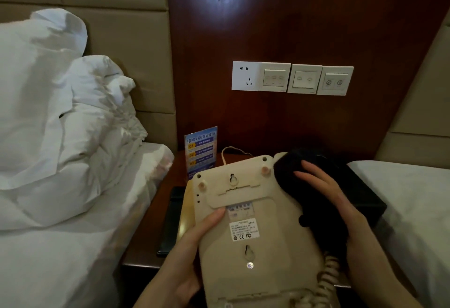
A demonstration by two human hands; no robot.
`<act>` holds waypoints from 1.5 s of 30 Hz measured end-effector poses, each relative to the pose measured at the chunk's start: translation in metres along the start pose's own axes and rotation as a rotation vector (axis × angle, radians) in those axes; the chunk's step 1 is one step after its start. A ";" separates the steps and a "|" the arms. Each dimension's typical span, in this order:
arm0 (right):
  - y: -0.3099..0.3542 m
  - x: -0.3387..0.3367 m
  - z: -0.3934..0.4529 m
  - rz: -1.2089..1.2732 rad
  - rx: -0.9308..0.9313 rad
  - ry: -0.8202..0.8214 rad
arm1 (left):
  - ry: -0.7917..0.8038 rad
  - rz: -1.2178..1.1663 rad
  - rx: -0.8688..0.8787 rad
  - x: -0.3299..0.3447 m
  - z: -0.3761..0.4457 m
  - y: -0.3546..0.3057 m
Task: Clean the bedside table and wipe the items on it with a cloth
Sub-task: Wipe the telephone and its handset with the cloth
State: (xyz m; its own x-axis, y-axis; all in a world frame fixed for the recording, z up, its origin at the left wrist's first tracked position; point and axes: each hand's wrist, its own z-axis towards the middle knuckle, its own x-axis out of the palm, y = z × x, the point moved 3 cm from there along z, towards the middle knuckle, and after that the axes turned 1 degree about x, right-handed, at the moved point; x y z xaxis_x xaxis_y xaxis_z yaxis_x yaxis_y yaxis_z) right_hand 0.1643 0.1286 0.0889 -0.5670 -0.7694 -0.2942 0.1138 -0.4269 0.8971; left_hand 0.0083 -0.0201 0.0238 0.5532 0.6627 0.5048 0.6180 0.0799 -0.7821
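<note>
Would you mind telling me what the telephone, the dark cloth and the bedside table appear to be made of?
Telephone: looks like cream moulded plastic, matt, with keyhole slots and a printed label on its underside. Cloth: seemingly soft dark fabric, bunched under the right hand; the weave is too dim to tell. Bedside table: reddish-brown wood or veneer, apparently glossy, since its edge catches light.

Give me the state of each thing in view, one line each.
Phone: lifted, underside facing the camera.
Left hand: grips the phone's left edge.
Right hand: presses the cloth on the phone.
Cloth: dark, bunched against the phone's right side.
Coiled cord: attached, hanging at lower right.
Sign: upright on the table.
Black slab: flat on the table.
Socket: nothing plugged in.
</note>
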 end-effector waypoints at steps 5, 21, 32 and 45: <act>0.001 0.016 -0.007 0.041 0.192 -0.160 | 0.008 0.064 -0.010 -0.009 -0.003 -0.005; -0.028 0.020 0.008 -0.122 0.206 -0.416 | -0.031 0.212 0.261 0.003 -0.002 -0.006; -0.031 0.050 -0.005 -0.339 0.088 -0.315 | -0.107 0.102 0.206 -0.008 -0.003 -0.007; -0.031 0.055 0.005 -0.300 0.239 -0.299 | -0.110 0.065 0.183 -0.015 0.002 -0.004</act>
State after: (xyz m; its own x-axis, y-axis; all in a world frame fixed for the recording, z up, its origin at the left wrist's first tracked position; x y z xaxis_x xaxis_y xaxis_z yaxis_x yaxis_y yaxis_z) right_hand 0.1256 0.1022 0.0469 -0.7599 -0.4434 -0.4753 -0.2611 -0.4613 0.8479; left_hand -0.0034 -0.0292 0.0189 0.5177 0.7476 0.4160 0.4662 0.1612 -0.8699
